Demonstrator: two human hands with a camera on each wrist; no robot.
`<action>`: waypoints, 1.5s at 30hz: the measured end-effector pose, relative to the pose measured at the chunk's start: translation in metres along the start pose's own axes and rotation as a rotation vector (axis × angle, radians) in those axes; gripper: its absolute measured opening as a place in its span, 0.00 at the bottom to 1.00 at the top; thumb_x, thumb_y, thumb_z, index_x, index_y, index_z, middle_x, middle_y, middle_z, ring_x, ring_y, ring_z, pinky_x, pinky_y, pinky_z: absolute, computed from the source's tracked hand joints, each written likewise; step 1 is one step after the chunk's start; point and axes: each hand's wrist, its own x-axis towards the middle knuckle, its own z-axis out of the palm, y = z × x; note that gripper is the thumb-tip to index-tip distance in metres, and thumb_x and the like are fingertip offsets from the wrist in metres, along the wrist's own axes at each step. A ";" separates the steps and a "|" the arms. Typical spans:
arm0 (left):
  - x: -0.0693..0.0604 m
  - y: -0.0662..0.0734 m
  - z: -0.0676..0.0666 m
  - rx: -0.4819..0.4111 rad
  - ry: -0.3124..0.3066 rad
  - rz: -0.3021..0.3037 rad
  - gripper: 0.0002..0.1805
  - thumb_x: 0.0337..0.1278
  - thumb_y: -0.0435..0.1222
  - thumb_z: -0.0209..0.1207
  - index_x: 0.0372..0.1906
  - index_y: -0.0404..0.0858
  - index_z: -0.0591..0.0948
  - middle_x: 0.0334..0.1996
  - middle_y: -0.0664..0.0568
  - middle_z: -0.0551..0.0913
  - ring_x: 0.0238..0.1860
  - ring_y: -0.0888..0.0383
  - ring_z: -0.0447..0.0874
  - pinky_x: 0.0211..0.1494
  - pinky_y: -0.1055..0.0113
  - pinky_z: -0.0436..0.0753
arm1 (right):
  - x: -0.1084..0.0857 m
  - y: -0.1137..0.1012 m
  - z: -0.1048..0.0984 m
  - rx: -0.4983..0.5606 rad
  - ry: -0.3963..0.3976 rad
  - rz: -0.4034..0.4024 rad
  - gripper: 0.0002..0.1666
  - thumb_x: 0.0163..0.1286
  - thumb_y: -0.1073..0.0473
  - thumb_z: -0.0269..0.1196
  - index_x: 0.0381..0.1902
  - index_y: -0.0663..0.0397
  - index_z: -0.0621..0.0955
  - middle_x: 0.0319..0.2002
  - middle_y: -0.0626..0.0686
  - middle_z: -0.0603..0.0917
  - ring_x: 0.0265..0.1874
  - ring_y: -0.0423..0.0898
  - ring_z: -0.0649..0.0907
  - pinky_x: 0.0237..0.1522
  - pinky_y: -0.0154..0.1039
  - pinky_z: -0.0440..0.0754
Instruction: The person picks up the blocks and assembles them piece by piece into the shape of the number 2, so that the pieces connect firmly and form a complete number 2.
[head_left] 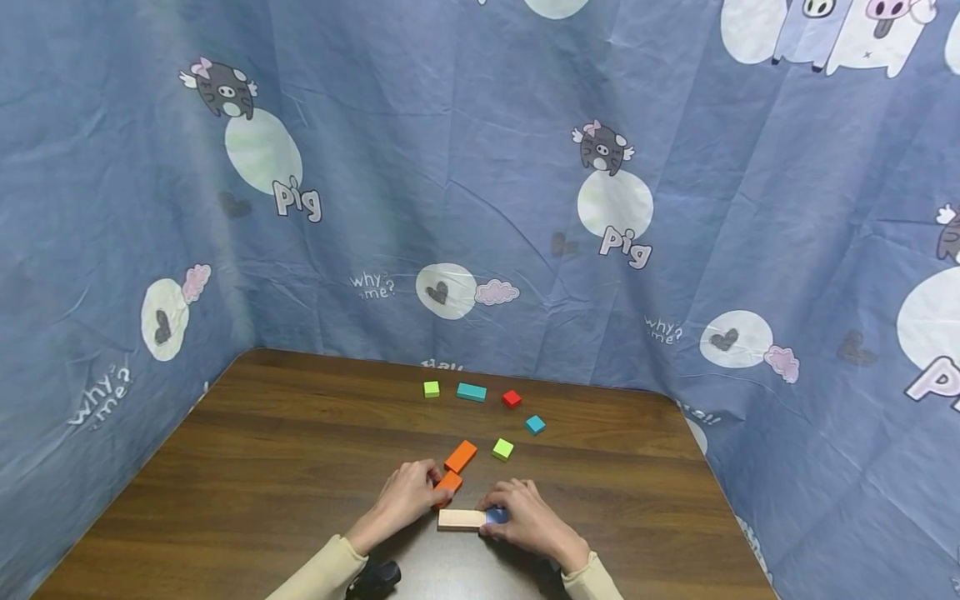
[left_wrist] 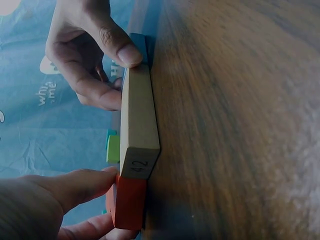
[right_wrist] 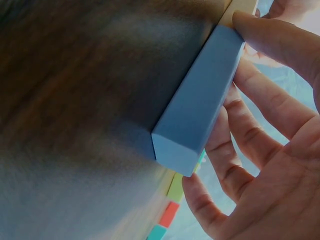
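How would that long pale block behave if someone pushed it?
The pale block would probably slide rather than roll, since its faces are flat and its edges square. Tipping seems unlikely, as it lies lengthwise on the table. It is likely stiff: its edges look straight, even near the right hand.

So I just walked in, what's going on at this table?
A person is working at a wooden table. The left hand pinches an orange block, with another orange block just beyond it. The right hand holds a tan block and a blue block where they meet end to end. Five more green, teal and red blocks lie beyond the hands.
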 end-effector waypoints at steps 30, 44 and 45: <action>-0.002 -0.003 0.002 -0.047 -0.016 -0.002 0.14 0.43 0.42 0.72 0.29 0.40 0.81 0.18 0.61 0.70 0.18 0.66 0.65 0.19 0.73 0.61 | -0.001 -0.001 0.000 0.006 0.006 0.005 0.13 0.57 0.46 0.70 0.40 0.38 0.85 0.38 0.37 0.81 0.42 0.35 0.75 0.47 0.40 0.65; -0.002 -0.003 0.002 -0.060 -0.016 0.008 0.14 0.42 0.41 0.73 0.29 0.39 0.81 0.19 0.60 0.71 0.20 0.66 0.66 0.21 0.73 0.62 | 0.000 0.001 0.000 0.026 -0.015 0.011 0.14 0.58 0.45 0.70 0.41 0.38 0.85 0.39 0.36 0.81 0.42 0.34 0.75 0.48 0.41 0.65; -0.002 -0.003 0.002 -0.064 -0.012 0.013 0.14 0.42 0.41 0.73 0.28 0.38 0.81 0.19 0.60 0.71 0.20 0.66 0.66 0.21 0.73 0.62 | 0.000 0.002 0.000 0.028 -0.017 0.011 0.14 0.58 0.45 0.70 0.41 0.38 0.85 0.39 0.37 0.81 0.42 0.34 0.75 0.49 0.41 0.65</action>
